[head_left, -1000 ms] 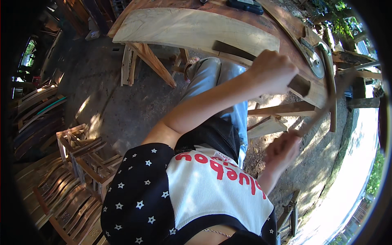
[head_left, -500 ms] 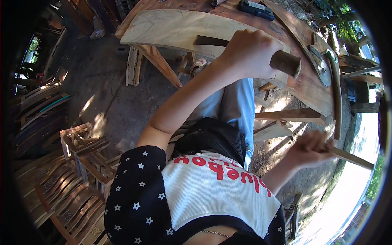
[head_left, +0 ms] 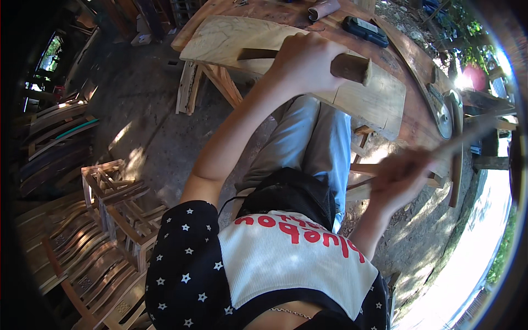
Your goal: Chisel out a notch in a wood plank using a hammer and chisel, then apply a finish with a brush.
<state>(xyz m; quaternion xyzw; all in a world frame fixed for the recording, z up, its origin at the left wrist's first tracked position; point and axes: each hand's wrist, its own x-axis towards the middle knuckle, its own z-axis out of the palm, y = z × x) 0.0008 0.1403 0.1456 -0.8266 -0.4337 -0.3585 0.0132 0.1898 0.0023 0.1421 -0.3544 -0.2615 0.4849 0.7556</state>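
My left hand (head_left: 311, 61) is wrapped round the thick wooden handle of a chisel (head_left: 352, 69). Its dark flat blade (head_left: 256, 53) points left, over a pale wooden board (head_left: 231, 36); whether the edge touches the wood I cannot tell. That board lies along the near edge of a reddish-brown wooden table (head_left: 415, 118). To the right and nearer my body, my right hand (head_left: 401, 176) is closed on a wooden stick (head_left: 467, 135). Motion smears both this hand and the stick, which slants up to the right, apart from the chisel.
A dark case (head_left: 364, 31) and a curled brown piece (head_left: 324, 9) rest on the table. A grinder-like tool with a round disc (head_left: 443, 126) sits at its right edge. Chair frames (head_left: 118, 212) and curved slatted wooden pieces (head_left: 82, 258) fill the lower left.
My right hand has swung upward and a little left, and the stick now points up instead of down to the right. My view has shifted slightly; the left hand keeps its hold on the chisel.
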